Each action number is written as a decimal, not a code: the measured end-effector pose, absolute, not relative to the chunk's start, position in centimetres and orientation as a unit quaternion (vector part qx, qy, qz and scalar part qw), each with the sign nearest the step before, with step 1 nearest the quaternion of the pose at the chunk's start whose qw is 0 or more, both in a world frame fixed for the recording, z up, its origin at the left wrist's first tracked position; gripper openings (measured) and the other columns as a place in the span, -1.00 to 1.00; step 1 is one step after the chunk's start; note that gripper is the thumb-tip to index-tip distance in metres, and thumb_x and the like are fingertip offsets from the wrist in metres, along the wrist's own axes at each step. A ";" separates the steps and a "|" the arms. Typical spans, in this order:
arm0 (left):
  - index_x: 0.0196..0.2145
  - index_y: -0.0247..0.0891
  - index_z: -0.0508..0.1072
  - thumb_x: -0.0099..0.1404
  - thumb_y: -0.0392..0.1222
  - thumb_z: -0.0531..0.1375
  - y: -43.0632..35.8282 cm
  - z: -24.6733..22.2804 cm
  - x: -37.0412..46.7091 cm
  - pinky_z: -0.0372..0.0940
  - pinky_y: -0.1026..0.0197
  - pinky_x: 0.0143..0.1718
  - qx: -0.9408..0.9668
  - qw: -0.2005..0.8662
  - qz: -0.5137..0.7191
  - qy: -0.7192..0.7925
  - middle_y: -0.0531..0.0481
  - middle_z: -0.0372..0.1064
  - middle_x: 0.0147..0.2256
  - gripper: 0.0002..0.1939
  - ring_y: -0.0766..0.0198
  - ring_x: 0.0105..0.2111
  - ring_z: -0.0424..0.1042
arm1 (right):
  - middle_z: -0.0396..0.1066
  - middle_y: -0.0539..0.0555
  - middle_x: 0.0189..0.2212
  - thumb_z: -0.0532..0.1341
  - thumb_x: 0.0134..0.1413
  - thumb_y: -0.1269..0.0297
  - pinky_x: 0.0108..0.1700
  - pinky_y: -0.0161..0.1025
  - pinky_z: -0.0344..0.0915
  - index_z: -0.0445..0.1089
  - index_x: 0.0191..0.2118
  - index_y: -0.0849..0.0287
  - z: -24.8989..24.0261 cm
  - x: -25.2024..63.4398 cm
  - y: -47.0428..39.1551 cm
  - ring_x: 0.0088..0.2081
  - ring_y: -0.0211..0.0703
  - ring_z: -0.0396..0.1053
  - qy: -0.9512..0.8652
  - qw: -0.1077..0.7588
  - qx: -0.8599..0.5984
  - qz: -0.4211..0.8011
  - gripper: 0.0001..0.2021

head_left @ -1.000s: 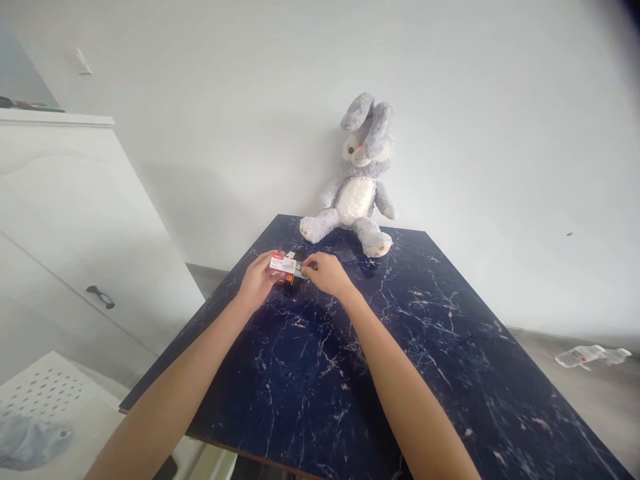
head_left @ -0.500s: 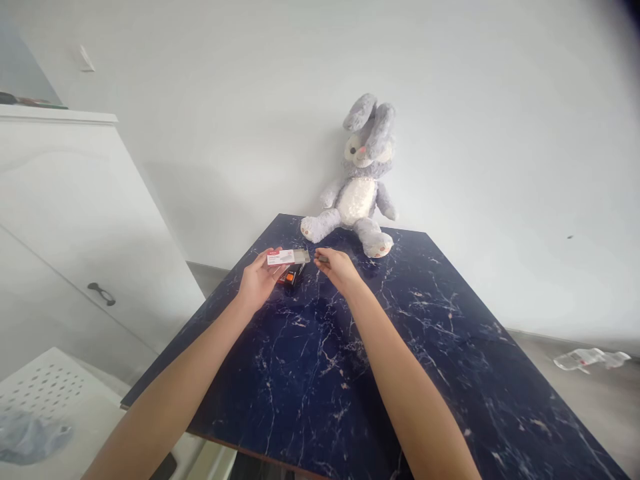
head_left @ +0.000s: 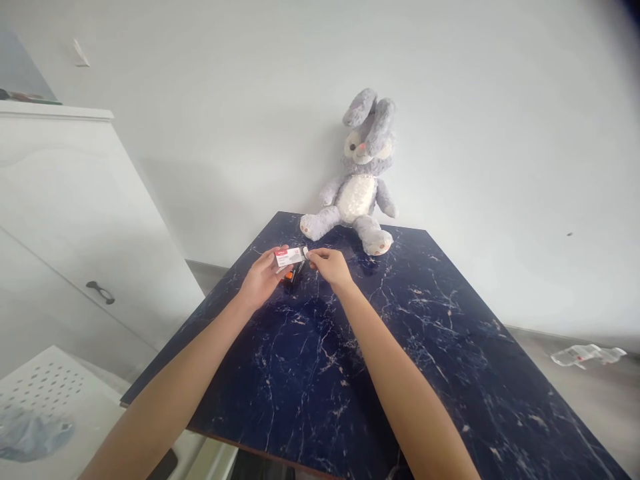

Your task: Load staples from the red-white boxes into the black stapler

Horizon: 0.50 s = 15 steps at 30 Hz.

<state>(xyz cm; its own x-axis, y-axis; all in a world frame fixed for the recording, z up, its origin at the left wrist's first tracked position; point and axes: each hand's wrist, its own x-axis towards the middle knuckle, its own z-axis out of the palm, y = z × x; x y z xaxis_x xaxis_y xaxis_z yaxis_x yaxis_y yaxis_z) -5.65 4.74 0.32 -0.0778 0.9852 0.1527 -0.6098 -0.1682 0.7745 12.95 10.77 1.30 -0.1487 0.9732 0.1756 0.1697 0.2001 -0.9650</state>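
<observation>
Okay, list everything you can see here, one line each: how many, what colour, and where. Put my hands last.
Small box: 1, white and red, in the left hand
Black-and-orange object: 1, below the box, partly hidden
Table: 1, dark blue marbled, centre
Plush rabbit: 1, grey and white, seated at the table's far edge
Wall: 1, pale, behind
Cabinet: 1, white, left
Handle: 1, dark, on the cabinet
Perforated surface: 1, white, lower left
Crumpled bundle: 1, bluish, on that surface
Clear item: 1, transparent, floor at right
Left hand: 1, bare, holding the box
Right hand: 1, bare, fingertips at the box's right end
</observation>
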 end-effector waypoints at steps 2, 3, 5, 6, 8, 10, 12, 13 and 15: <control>-0.20 -0.20 0.56 0.24 -0.17 0.35 4.6 0.4 -5.5 0.44 0.04 0.08 0.355 0.588 0.674 0.273 -0.09 0.46 0.09 -0.83 0.02 0.11 0.44 | 0.48 0.00 -0.52 0.29 -0.01 0.13 -0.33 -0.32 0.32 0.59 -0.29 0.21 1.1 12.7 10.8 -0.48 -0.27 0.37 -0.595 0.471 -0.434 0.485 -0.74; -0.19 -0.20 0.56 0.24 -0.16 0.36 4.6 0.3 -5.4 0.43 0.04 0.08 0.359 0.591 0.670 0.271 -0.09 0.47 0.08 -0.82 0.02 0.12 0.43 | 0.48 0.00 -0.51 0.30 -0.01 0.14 -0.31 -0.32 0.33 0.59 -0.30 0.22 1.0 12.5 10.8 -0.47 -0.29 0.36 -0.585 0.473 -0.418 0.510 -0.74; -0.18 -0.19 0.56 0.23 -0.15 0.36 4.7 0.2 -5.3 0.42 0.05 0.08 0.362 0.600 0.662 0.265 -0.09 0.49 0.05 -0.80 0.04 0.10 0.45 | 0.47 0.00 -0.49 0.31 -0.03 0.16 -0.28 -0.32 0.35 0.59 -0.32 0.23 1.0 12.4 10.7 -0.47 -0.31 0.35 -0.575 0.471 -0.389 0.544 -0.76; -0.17 -0.19 0.55 0.24 -0.15 0.36 4.7 0.1 -5.3 0.41 0.06 0.09 0.363 0.606 0.659 0.259 -0.09 0.50 0.03 -0.80 0.07 0.08 0.46 | 0.47 0.00 -0.49 0.32 -0.05 0.17 -0.28 -0.32 0.35 0.59 -0.33 0.23 1.1 12.3 10.6 -0.46 -0.32 0.34 -0.573 0.467 -0.379 0.557 -0.77; -0.15 -0.19 0.54 0.27 -0.14 0.34 4.7 0.0 -5.3 0.39 0.08 0.10 0.366 0.615 0.653 0.247 -0.09 0.52 -0.03 -0.80 0.12 0.04 0.48 | 0.46 -0.01 -0.50 0.35 -0.07 0.19 -0.26 -0.33 0.36 0.59 -0.34 0.23 1.4 12.4 10.3 -0.46 -0.33 0.33 -0.570 0.456 -0.359 0.581 -0.79; -0.14 -0.20 0.54 0.29 -0.11 0.33 4.6 0.1 -5.1 0.37 0.09 0.12 0.370 0.621 0.647 0.242 -0.10 0.53 -0.06 -0.79 0.13 0.02 0.49 | 0.47 0.00 -0.48 0.37 -0.07 0.20 -0.25 -0.33 0.38 0.59 -0.34 0.23 1.7 12.6 10.0 -0.45 -0.33 0.33 -0.570 0.439 -0.340 0.606 -0.80; -0.12 -0.22 0.53 0.29 -0.08 0.32 4.5 0.2 -5.0 0.36 0.07 0.12 0.379 0.625 0.638 0.243 -0.12 0.52 -0.05 -0.75 0.10 0.03 0.48 | 0.49 0.02 -0.46 0.38 -0.06 0.20 -0.23 -0.31 0.40 0.59 -0.36 0.22 1.9 12.6 9.8 -0.43 -0.30 0.36 -0.571 0.424 -0.336 0.618 -0.81; -0.11 -0.23 0.53 0.29 -0.06 0.32 4.5 0.3 -4.9 0.36 0.06 0.11 0.386 0.625 0.633 0.244 -0.14 0.51 -0.05 -0.73 0.09 0.03 0.48 | 0.50 0.03 -0.44 0.37 -0.05 0.21 -0.22 -0.30 0.42 0.59 -0.36 0.22 1.9 12.6 9.8 -0.42 -0.29 0.37 -0.571 0.417 -0.337 0.622 -0.82; -0.10 -0.24 0.52 0.28 -0.04 0.32 4.7 0.4 -5.0 0.36 0.05 0.09 0.394 0.615 0.635 0.252 -0.16 0.51 -0.05 -0.71 0.08 0.01 0.48 | 0.52 0.05 -0.41 0.36 -0.01 0.23 -0.19 -0.29 0.44 0.58 -0.37 0.22 1.7 12.4 9.9 -0.40 -0.28 0.41 -0.561 0.417 -0.350 0.624 -0.85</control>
<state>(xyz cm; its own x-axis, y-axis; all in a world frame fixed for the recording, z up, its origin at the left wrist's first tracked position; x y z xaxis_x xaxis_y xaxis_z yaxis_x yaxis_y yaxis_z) -5.03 4.68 0.36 0.0663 0.9794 0.1906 -0.5822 -0.1172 0.8046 12.43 9.89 1.75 -0.4081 0.9124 0.0304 -0.1278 -0.0242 -0.9915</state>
